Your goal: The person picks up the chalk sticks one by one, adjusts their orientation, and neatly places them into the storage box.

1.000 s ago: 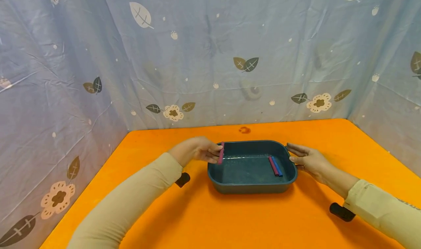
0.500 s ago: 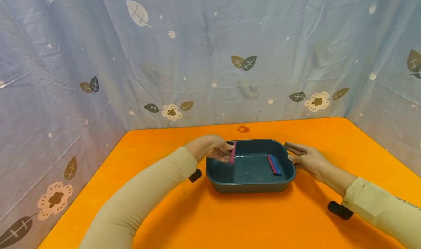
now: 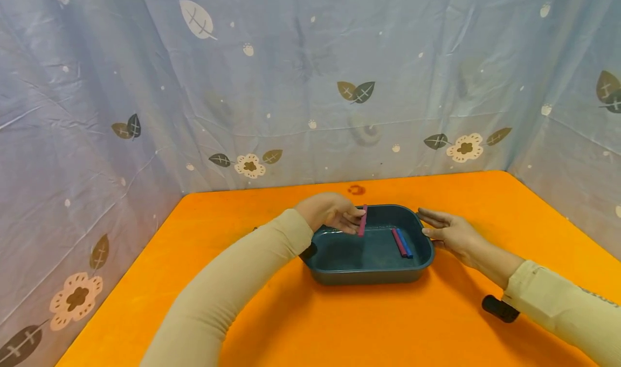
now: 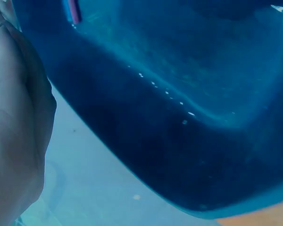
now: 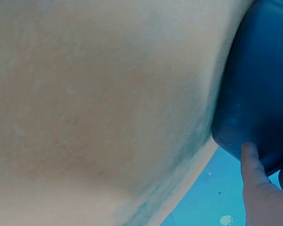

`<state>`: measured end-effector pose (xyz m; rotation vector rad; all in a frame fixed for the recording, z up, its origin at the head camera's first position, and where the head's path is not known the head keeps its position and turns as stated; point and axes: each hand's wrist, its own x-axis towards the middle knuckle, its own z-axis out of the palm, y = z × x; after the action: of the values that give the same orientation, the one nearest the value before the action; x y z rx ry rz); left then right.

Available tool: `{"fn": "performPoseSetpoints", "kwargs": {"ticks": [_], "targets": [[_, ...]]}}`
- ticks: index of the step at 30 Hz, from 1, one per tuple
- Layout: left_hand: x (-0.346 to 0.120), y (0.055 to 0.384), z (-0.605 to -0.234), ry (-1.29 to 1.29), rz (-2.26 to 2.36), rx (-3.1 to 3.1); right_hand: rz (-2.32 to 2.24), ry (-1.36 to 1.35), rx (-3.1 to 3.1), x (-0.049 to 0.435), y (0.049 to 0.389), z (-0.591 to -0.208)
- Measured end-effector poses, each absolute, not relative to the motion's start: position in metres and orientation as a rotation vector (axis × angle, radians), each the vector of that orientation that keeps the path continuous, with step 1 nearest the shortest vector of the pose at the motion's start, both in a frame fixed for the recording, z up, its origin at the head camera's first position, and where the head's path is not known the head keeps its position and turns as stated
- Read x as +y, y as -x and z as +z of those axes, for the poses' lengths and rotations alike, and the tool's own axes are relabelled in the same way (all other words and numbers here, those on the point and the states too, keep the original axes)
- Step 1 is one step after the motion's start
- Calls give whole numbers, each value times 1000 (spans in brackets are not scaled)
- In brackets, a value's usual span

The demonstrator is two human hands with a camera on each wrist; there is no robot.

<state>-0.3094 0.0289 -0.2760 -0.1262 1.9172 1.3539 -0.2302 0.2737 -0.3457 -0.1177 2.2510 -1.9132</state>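
The pink stick (image 3: 363, 222) is pinched by the left hand (image 3: 333, 213) above the dark tray (image 3: 366, 277). The right hand (image 3: 455, 237), fingers extended, touches the tray's right end. Inside, another pink stick (image 3: 399, 243) and a blue stick (image 3: 405, 243) lie side by side.

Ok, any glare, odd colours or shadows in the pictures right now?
Head view: vivid orange table, soft shadow on it along the right sleeve; left wrist view: strong blue cast, small white glints inside the tray; right wrist view: the table looks pale tan, the tray deep blue.
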Motion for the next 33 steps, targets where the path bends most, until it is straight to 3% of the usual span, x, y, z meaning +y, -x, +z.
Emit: {"fn": "performPoseSetpoints", "kwargs": {"ticks": [10,17,20,24,27,30,33], "targets": [[53,321,-289,160,1323,1942,-1912,122,2247,272,231,-344],[88,410,-398,278,1331,1883,-1912,108,2249,272,230,-344],[93,406,-401,296,1358,1878,-1910,108,2250,271,230,-343],[103,430,-430,291,1359,1849,-1921,106,2245,271,230,-343],[121,489,-496,296,1361,1804,-1926,103,2242,271,230,-343],[116,463,-468,305,1358,1775,-1924,99,2242,271,230,-344],[107,412,-417,317,1339,1799,-1920,98,2244,271,230,-343]]}}
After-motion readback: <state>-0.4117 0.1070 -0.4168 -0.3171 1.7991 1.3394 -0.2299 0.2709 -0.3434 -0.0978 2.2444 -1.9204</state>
